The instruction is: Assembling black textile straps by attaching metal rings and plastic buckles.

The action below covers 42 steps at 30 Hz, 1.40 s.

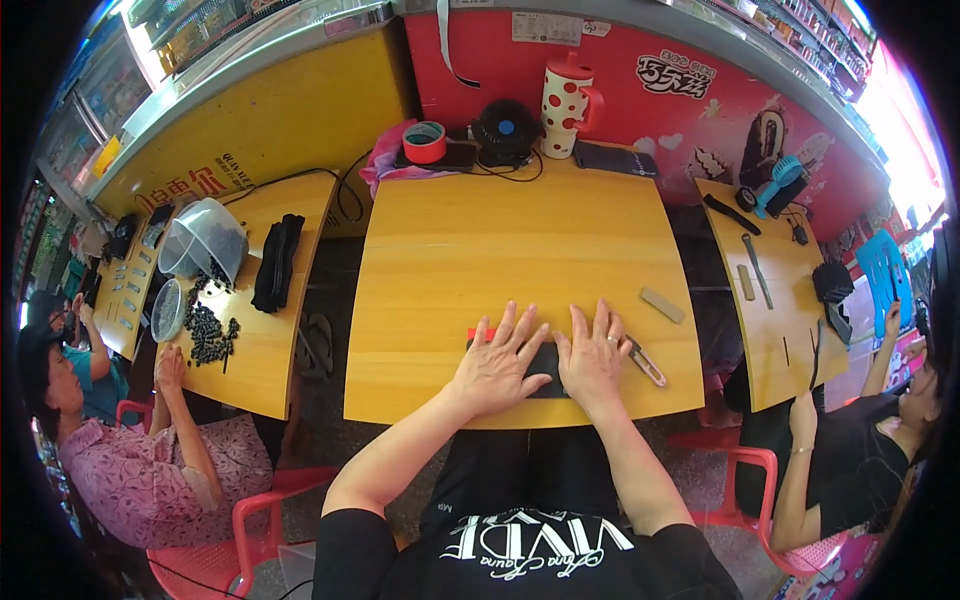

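Note:
Both my hands lie flat, palms down, side by side on a dark flat piece [546, 368] near the front edge of the yellow table [500, 240]. My left hand [500, 362] has its fingers spread and covers the piece's left part, where a red edge [478, 333] shows beside it. My right hand [593, 355] presses on the right part. A small metal tool [648, 364] lies just to the right of my right hand. A tan bar [662, 305] lies further right on the table.
At the table's far edge stand a red tape roll [425, 141], a black fan [505, 130], a spotted white jug [567, 105] and a dark case [612, 158]. A person [150, 450] sits at the left table with black pieces [208, 330]; another person [860, 450] sits right.

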Each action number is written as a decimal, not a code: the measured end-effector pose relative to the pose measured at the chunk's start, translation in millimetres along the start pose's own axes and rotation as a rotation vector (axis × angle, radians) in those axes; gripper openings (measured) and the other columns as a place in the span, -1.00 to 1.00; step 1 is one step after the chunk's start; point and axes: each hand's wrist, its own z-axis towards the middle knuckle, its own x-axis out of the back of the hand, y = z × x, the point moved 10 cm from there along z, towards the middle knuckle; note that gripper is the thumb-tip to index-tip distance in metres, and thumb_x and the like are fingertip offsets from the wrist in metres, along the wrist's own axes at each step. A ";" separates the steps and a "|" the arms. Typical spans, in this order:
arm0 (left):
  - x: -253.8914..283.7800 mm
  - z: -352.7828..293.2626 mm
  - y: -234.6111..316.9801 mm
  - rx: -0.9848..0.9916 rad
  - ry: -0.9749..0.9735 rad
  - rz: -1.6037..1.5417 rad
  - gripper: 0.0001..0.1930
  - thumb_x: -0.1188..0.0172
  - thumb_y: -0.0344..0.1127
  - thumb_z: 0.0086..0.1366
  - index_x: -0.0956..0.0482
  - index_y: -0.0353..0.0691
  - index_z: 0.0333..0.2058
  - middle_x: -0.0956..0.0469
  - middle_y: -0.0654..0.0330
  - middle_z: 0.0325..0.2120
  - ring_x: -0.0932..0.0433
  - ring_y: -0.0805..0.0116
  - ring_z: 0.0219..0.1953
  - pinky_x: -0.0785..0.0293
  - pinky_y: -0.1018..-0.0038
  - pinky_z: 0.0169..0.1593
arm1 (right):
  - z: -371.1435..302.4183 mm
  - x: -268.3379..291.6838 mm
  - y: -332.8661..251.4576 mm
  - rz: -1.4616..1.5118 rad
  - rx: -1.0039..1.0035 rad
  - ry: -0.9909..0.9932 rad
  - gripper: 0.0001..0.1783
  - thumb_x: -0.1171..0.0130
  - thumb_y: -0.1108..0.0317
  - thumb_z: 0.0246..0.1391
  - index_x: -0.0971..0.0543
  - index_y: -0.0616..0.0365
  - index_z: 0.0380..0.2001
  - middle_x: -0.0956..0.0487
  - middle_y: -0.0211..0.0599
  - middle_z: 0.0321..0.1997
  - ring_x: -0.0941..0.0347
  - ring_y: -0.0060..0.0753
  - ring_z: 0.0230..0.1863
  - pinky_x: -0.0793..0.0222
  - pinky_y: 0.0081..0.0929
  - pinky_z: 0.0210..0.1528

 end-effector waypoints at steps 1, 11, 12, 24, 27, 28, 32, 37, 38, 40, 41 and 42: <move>-2.2 -4.1 6.3 0.004 -0.028 -0.017 -0.23 0.05 0.22 0.29 -0.15 -0.19 0.31 0.10 0.00 0.39 0.22 -0.06 0.44 0.08 -0.13 0.32 | -8.6 -0.1 5.0 0.014 -0.038 -0.034 -0.43 -0.06 0.01 0.17 -0.39 0.04 0.19 -0.15 0.11 0.35 -0.02 0.17 0.35 -0.03 0.19 0.20; -13.5 -16.5 14.0 0.064 -0.024 -0.049 -0.16 0.08 0.25 0.29 -0.05 -0.24 0.34 0.09 0.02 0.40 0.19 -0.05 0.44 0.19 -0.10 0.35 | -21.9 3.7 -16.5 -0.052 0.054 0.031 -0.43 -0.12 0.09 0.15 -0.36 0.02 0.20 -0.10 0.02 0.38 -0.04 0.13 0.34 -0.12 0.24 0.16; -13.4 -16.6 15.3 0.053 -0.021 -0.044 -0.16 0.09 0.26 0.29 -0.05 -0.25 0.34 0.08 0.01 0.40 0.19 -0.06 0.44 0.18 -0.08 0.36 | -20.5 3.5 -14.3 -0.052 0.054 0.032 -0.43 -0.12 0.09 0.15 -0.36 0.02 0.20 -0.10 0.02 0.38 -0.04 0.13 0.34 -0.12 0.24 0.16; 14.7 -85.3 -74.4 0.455 0.225 -0.135 -0.38 -0.08 0.01 0.32 -0.27 -0.25 0.23 -0.01 -0.15 0.34 0.08 -0.24 0.37 0.02 -0.15 0.26 | -47.4 31.5 53.9 0.628 0.049 0.347 -0.73 -0.08 0.50 0.13 -0.51 0.30 -0.09 -0.54 0.01 -0.05 -0.43 0.01 0.02 -0.31 -0.23 0.10; 8.0 -96.8 -65.5 0.466 0.197 -0.168 -0.41 -0.08 0.02 0.32 -0.35 -0.29 0.17 -0.02 -0.18 0.32 0.09 -0.28 0.37 0.01 -0.19 0.24 | -48.5 27.4 36.7 0.495 0.122 0.300 -0.72 -0.12 0.50 0.09 -0.51 0.29 -0.09 -0.55 -0.01 -0.10 -0.41 0.06 -0.03 -0.30 -0.16 0.05; 8.9 -97.9 -62.3 0.482 0.197 -0.158 -0.41 -0.08 0.02 0.32 -0.35 -0.29 0.17 -0.02 -0.18 0.32 0.09 -0.28 0.37 0.01 -0.19 0.24 | -50.2 26.1 34.3 0.509 0.131 0.295 -0.72 -0.12 0.50 0.09 -0.51 0.29 -0.09 -0.55 -0.01 -0.10 -0.41 0.06 -0.03 -0.30 -0.16 0.05; -6.2 -86.4 -56.7 0.562 0.215 -0.239 -0.44 -0.19 -0.03 0.23 -0.44 -0.35 0.05 -0.06 -0.17 0.30 0.05 -0.28 0.35 -0.02 -0.19 0.23 | -54.0 29.6 25.5 0.432 0.207 0.275 -0.69 -0.16 0.50 0.02 -0.52 0.29 -0.11 -0.55 -0.04 -0.12 -0.40 0.05 -0.04 -0.29 -0.14 0.06; 10.5 -84.7 -54.2 0.757 0.401 -0.219 -0.57 -0.32 -0.17 0.10 -0.55 -0.41 -0.18 -0.16 -0.23 0.22 -0.03 -0.16 0.30 -0.09 -0.06 0.20 | -58.9 28.5 23.2 0.372 0.220 0.253 -0.66 -0.16 0.50 0.01 -0.50 0.27 -0.09 -0.52 -0.07 -0.06 -0.35 0.04 0.02 -0.26 -0.15 0.11; 4.5 -80.9 -54.2 0.763 0.406 -0.215 -0.57 -0.32 -0.17 0.10 -0.55 -0.41 -0.18 -0.16 -0.23 0.22 -0.03 -0.16 0.30 -0.09 -0.06 0.20 | -59.9 28.6 23.9 0.376 0.227 0.254 -0.66 -0.16 0.50 0.01 -0.50 0.27 -0.09 -0.52 -0.07 -0.06 -0.35 0.04 0.02 -0.26 -0.15 0.11; -0.4 -75.0 -55.2 0.723 0.498 -0.301 -0.64 -0.37 -0.26 0.02 -0.58 -0.31 -0.22 -0.19 -0.16 0.20 -0.06 -0.15 0.26 -0.09 -0.05 0.19 | -59.8 25.5 23.8 0.317 0.221 0.240 -0.65 -0.16 0.50 0.00 -0.49 0.26 -0.08 -0.51 -0.08 -0.03 -0.34 0.03 0.05 -0.23 -0.13 0.13; 13.2 -73.9 -47.3 0.709 0.639 -0.268 -0.75 -0.38 -0.36 -0.01 -0.56 -0.25 -0.34 -0.39 -0.10 0.02 -0.26 -0.10 0.13 -0.23 0.05 0.10 | -59.2 25.3 27.5 0.311 0.209 0.242 -0.65 -0.16 0.50 0.00 -0.49 0.26 -0.08 -0.51 -0.08 -0.03 -0.34 0.03 0.05 -0.23 -0.13 0.13; 7.4 -72.3 -56.3 0.704 0.636 -0.269 -0.75 -0.38 -0.36 -0.01 -0.56 -0.25 -0.34 -0.39 -0.10 0.02 -0.26 -0.10 0.13 -0.23 0.05 0.10 | -58.7 26.6 24.1 0.311 0.217 0.240 -0.65 -0.16 0.49 0.00 -0.49 0.25 -0.08 -0.51 -0.08 -0.03 -0.34 0.02 0.04 -0.23 -0.13 0.13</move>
